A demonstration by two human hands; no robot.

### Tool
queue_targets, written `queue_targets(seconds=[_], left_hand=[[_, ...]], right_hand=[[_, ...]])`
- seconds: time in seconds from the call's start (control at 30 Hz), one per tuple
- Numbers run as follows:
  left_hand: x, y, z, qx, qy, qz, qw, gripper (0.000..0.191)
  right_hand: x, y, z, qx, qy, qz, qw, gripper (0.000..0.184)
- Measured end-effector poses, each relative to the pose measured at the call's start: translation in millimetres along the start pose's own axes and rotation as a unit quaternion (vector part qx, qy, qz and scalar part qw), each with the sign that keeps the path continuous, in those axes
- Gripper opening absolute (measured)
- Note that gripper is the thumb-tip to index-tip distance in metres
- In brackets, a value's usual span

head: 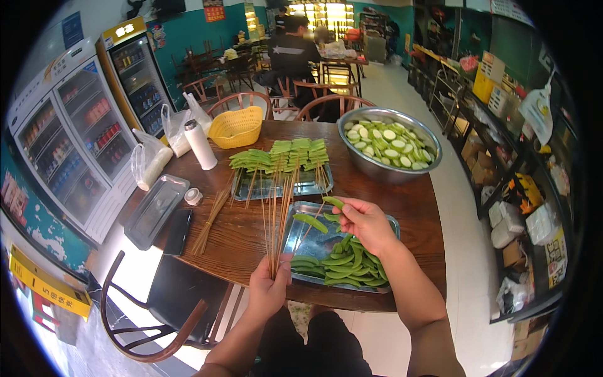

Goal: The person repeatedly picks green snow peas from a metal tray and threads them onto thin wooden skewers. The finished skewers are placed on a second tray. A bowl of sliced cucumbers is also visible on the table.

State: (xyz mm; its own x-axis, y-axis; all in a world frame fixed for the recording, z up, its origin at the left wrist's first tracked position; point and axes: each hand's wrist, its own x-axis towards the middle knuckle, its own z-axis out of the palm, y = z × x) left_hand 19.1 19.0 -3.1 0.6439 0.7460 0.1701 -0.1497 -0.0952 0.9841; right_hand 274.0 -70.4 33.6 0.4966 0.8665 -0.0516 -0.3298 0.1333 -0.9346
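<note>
My left hand (271, 285) grips a bundle of thin bamboo skewers (278, 226) by their lower ends. One skewer slants away from the bundle toward my right hand (365, 221). Between thumb and fingers, that hand pinches a green pea pod (333, 202) at this skewer's tip; whether the tip has pierced it I cannot tell. Below lies a metal tray (301, 242) with a heap of loose pods (351, 266) in its near right part. A single pod (311, 223) shows near the slanting skewer. Behind, skewered pods (287, 154) lie in rows across a second metal tray (264, 188).
A steel bowl (391, 172) of sliced green vegetable stands back right. On the left are loose skewers (210, 221), a phone (179, 232), a clear plastic tray (155, 212), a white bottle (201, 146) and a yellow basket (235, 127). A chair (179, 297) stands at the near left. A person (292, 52) sits beyond.
</note>
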Motion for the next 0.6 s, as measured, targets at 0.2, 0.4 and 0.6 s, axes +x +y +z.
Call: queue_targets(seconds=[0.2, 0.4, 0.6], left_hand=[[5.4, -0.9, 13.1, 0.111, -0.010, 0.023, 0.993, 0.019], [5.9, 1.8, 11.9, 0.149, -0.011, 0.014, 0.989, 0.020], [4.9, 5.7, 8.7, 0.141, -0.010, 0.008, 0.990, 0.021]], right_hand=[[1.0, 5.6, -2.9, 0.148, 0.043, 0.038, 0.987, 0.029], [-4.2, 3.0, 4.4, 0.155, 0.030, 0.028, 0.987, 0.029], [-7.0, 1.6, 9.6, 0.144, 0.034, 0.014, 0.989, 0.026]])
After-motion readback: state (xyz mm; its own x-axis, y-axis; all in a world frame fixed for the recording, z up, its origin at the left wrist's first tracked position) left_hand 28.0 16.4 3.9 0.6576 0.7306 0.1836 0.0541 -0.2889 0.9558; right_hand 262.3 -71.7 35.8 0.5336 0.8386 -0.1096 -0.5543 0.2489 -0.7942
